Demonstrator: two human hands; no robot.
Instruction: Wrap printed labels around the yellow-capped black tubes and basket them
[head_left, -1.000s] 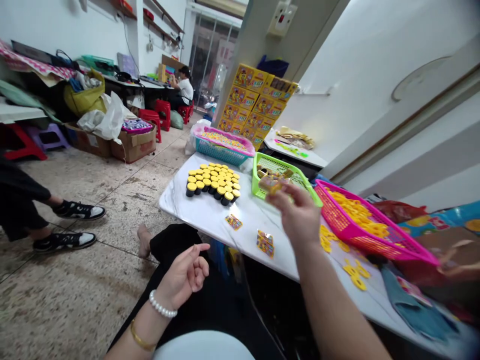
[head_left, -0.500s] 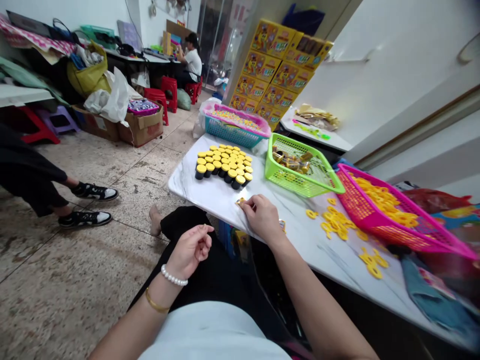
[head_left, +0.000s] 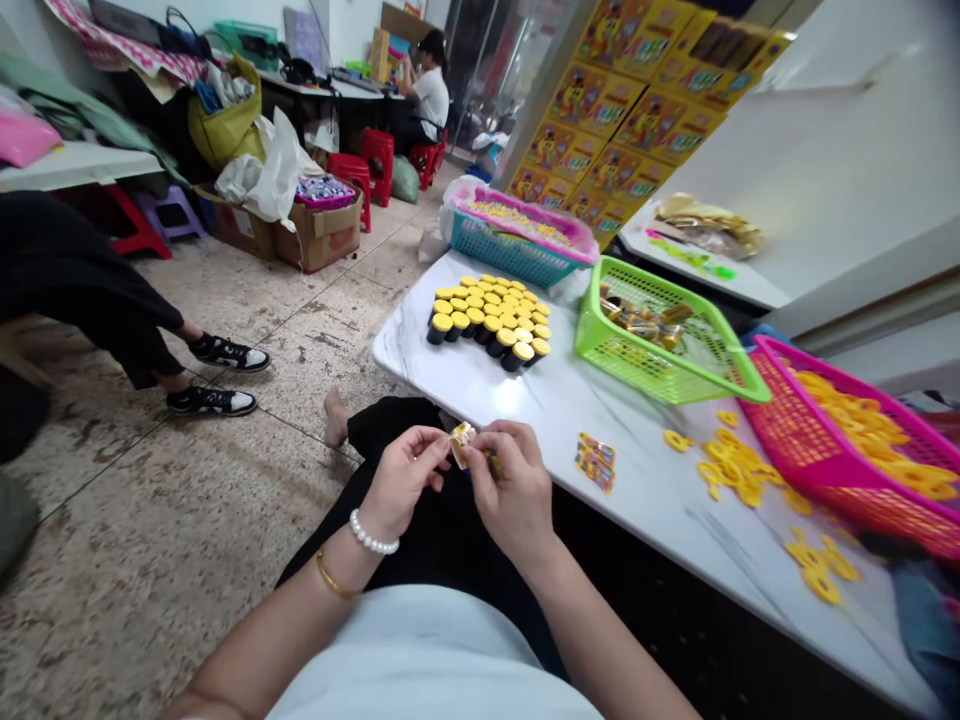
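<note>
The left hand [head_left: 405, 482] and the right hand [head_left: 516, 497] are both closed on one small printed packet [head_left: 461, 441], pinched between their fingertips just in front of the bench [head_left: 637, 490] edge. It seems light, thin and easily bent, so its edges are best to hold.

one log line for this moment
left hand: pinching small packet | right hand: pinching same packet | position: over lap, beside white table

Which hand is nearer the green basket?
Right. Both pinch one small packet: right hand on the side facing the green basket, left hand on the far side.
</note>
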